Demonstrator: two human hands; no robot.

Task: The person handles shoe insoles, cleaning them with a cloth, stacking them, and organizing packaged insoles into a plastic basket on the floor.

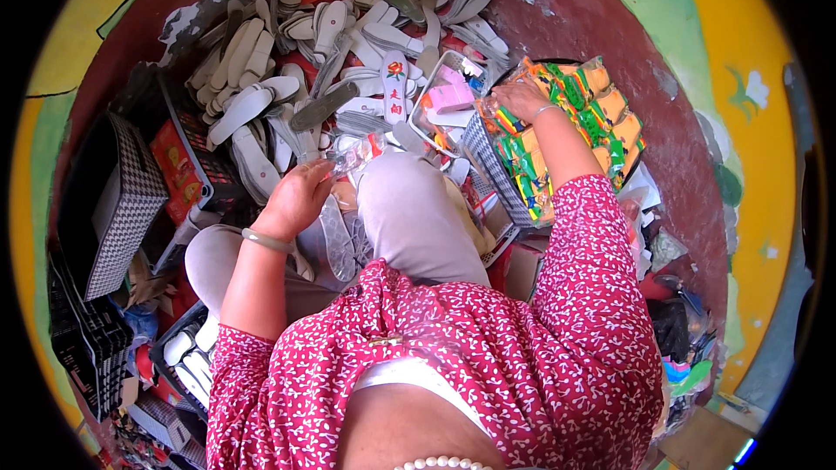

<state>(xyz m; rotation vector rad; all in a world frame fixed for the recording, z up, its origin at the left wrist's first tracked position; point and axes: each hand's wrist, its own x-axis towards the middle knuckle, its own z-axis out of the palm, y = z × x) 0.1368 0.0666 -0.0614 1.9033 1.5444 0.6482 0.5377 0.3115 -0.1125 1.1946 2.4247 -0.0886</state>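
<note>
My left hand (300, 198) is closed, fingers pinched on a clear plastic bag (359, 153) with some red on it, just beside my raised knee. Reaching out to the right, my right hand (522, 101) lies with fingers stretched over the packets (594, 113). These packets are yellow-orange with green, in clear wrapping, and fill a black-and-white houndstooth box (501, 170). A white insole (395, 87) embroidered with a red flower and red characters lies on the heap between my hands. Below my left hand hangs or lies another piece of clear plastic (337, 239).
Many pale insoles (248, 113) are heaped against the dark red wall (601, 13). A white basket (424, 128) holds a pink box (451, 96). Houndstooth boxes (128, 209) and a dark crate (187, 144) stand at left. Assorted packaged goods (688, 331) lie at lower right.
</note>
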